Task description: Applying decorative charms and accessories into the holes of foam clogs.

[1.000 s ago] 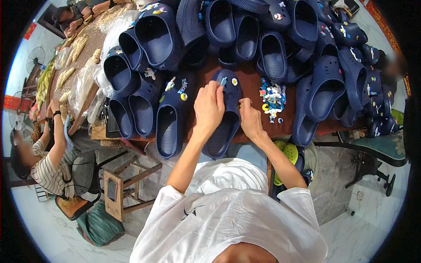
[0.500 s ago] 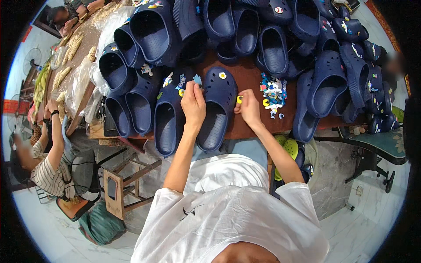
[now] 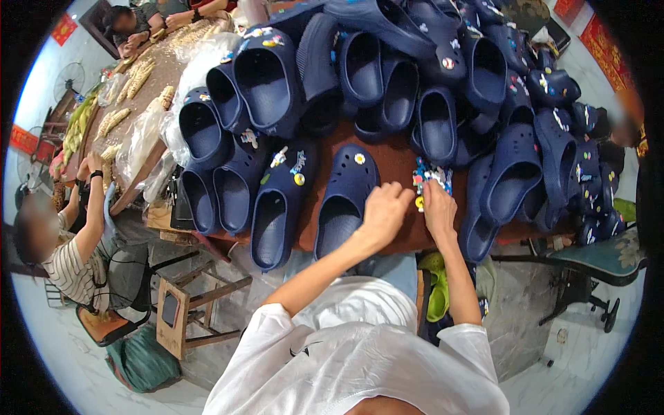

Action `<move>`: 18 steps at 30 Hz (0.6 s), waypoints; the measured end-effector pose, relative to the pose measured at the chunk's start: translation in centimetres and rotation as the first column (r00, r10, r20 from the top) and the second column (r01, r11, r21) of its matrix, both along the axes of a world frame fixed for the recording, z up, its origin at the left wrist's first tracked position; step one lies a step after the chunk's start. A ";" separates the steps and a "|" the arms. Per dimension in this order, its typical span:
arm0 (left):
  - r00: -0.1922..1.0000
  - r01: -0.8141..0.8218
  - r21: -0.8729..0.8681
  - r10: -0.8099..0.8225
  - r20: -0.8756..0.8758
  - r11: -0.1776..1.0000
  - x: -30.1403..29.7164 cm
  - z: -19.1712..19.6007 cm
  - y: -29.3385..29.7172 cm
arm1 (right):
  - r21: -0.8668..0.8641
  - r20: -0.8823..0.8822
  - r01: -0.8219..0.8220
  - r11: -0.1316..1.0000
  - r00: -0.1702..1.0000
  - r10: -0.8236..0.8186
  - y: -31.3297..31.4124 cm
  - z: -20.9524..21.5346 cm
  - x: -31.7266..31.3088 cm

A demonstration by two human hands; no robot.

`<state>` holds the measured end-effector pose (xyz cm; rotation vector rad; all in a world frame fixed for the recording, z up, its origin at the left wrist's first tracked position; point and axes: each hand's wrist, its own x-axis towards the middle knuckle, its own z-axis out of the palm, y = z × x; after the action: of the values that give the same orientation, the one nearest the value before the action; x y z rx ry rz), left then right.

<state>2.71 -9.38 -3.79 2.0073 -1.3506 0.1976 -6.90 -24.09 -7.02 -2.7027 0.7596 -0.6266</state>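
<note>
A navy clog (image 3: 339, 232) with a white daisy charm (image 3: 360, 158) lies toe-away in front of me. Just right of its opening is my left hand (image 3: 389, 211), fingers pinched together; whatever they hold is hidden. My right hand (image 3: 439, 206) reaches into a small pile of colourful shoe charms (image 3: 419, 170), its fingers closed and their tips covered. Beside its fingertips shows a yellow round charm (image 3: 419, 203). Left of the daisy clog lies another navy clog (image 3: 271, 225), with several charms fixed on its toe.
Navy clogs (image 3: 266, 86) are heaped along the table's (image 3: 325, 155) far side and both ends. Lime-green clogs (image 3: 437, 294) sit below the front edge. A wooden stool (image 3: 170, 315) stands at lower left. Other people work near corn cobs (image 3: 111, 121) at far left.
My left hand has left the daisy clog's toe and moved right. My right hand has moved right, from beside that clog to the charm pile. The view has shifted, so the table appears lower.
</note>
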 end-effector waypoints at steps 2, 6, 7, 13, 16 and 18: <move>1.000 -0.002 0.048 0.003 -0.025 0.999 -0.9 -2.2 -1.7 | -0.028 0.042 0.015 0.999 0.999 -0.014 0.1 -0.3 -0.4; 0.996 -0.069 0.135 0.076 -0.045 0.988 -0.6 -4.8 -1.6 | -0.027 0.186 0.044 0.999 0.982 -0.038 2.3 -0.3 -1.1; 0.996 -0.080 0.126 0.084 -0.032 0.989 -0.6 -4.8 -1.4 | -0.051 0.221 0.003 0.999 0.975 0.008 3.1 -1.0 -1.3; 0.970 0.010 0.019 -0.005 -0.243 1.000 -1.1 1.3 1.9 | -0.032 0.170 -0.261 0.965 0.950 0.262 5.8 -1.5 -0.9; 0.982 -0.020 -0.122 -0.004 -0.190 0.992 -0.4 4.2 4.0 | -0.211 0.046 -0.413 0.886 0.901 0.431 6.0 -1.4 -0.3; 0.985 -0.099 -0.111 0.082 -0.150 0.989 0.3 4.1 4.9 | -0.206 0.058 -0.375 0.904 0.917 0.394 5.2 -2.1 0.4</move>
<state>3.00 -4.43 0.34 1.9461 -1.1317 0.1657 -6.53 -18.90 -9.09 -2.8496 0.1309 -0.7561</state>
